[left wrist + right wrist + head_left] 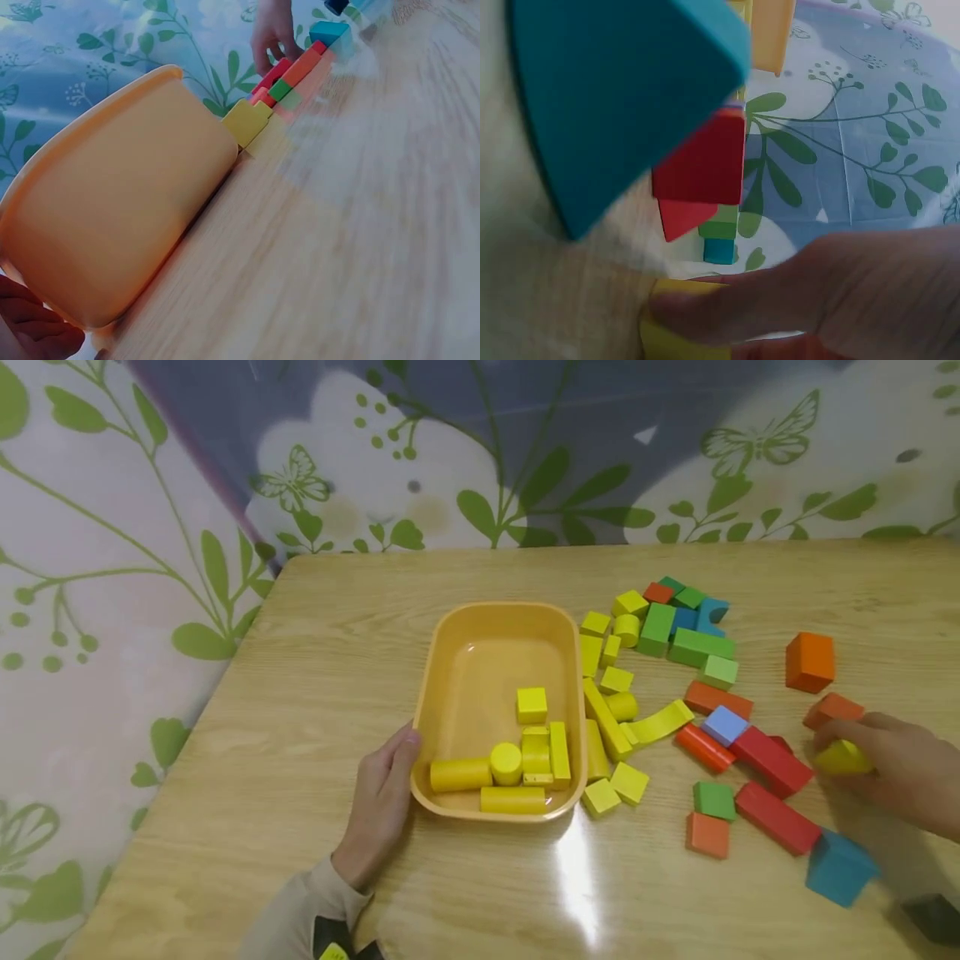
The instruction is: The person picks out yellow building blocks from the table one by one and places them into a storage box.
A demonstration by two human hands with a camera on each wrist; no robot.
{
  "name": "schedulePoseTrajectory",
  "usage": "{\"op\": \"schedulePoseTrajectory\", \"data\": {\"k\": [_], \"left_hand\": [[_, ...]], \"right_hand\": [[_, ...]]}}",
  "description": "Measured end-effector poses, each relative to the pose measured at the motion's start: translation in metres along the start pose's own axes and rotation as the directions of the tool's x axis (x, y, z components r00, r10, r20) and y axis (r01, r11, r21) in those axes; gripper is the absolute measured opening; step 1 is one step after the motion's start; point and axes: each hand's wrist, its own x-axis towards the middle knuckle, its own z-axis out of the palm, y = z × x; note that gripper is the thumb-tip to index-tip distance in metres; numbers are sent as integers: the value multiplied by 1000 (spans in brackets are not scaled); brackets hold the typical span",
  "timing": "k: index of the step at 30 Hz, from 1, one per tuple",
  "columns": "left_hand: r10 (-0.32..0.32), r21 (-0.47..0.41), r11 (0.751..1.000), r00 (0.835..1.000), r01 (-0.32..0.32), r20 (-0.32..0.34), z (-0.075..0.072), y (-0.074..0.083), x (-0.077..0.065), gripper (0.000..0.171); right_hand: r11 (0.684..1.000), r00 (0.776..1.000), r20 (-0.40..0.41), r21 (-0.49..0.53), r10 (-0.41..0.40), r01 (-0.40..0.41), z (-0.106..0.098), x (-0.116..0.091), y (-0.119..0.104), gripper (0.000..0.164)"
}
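Observation:
In the head view my left hand (381,795) grips the left side of a yellow-orange plastic tray (480,620), the thumb at its rim. Several yellow blocks lie in the tray's near half, among them a cube (532,705) and a lying cylinder (461,774). Over at the right, my right hand (911,768) pinches a yellow block (843,758) between thumb and fingers, close beside an orange block (834,710). The right wrist view shows the thumb across this yellow block (686,341) low over the table; its full shape is hidden by the hand.
Loose yellow blocks (607,727) crowd the tray's right side. Farther right lie green blocks (701,647), red blocks (777,818), a standing orange block (810,662) and a blue block (840,868). A patterned wall (465,452) rises behind the wooden table (337,635).

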Motion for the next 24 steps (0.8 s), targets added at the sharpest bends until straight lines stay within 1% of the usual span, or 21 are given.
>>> {"op": "schedulePoseTrajectory", "data": {"k": [3, 5, 9, 15, 17, 21, 24], "left_hand": [[3, 4, 1000, 1000, -3, -6, -1, 0, -1, 42], [6, 3, 1000, 1000, -6, -6, -1, 0, -1, 42], [3, 4, 1000, 1000, -3, -2, -1, 1, -1, 42], [-1, 1, 1000, 1000, 1, -4, 2, 0, -1, 42], [-6, -3, 1000, 1000, 6, 1, 2, 0, -1, 43], [-17, 1, 1000, 1000, 17, 1, 0, 1, 0, 44], [-12, -2, 1000, 1000, 12, -8, 0, 1, 0, 43]], "right_hand": [[998, 996, -67, 0, -55, 56, 5, -1, -4, 35], [998, 993, -94, 3, -67, 68, 6, -2, -6, 35], [997, 989, -129, 24, -65, 69, 9, -4, -7, 36], [991, 969, -218, 37, -115, 126, 15, -3, -6, 36], [991, 968, -225, 50, -111, 125, 16, -2, -7, 35], [989, 972, -213, 91, -95, 117, 19, -1, -10, 32], [986, 967, -232, 101, -103, 129, 20, -1, -11, 32]]}}
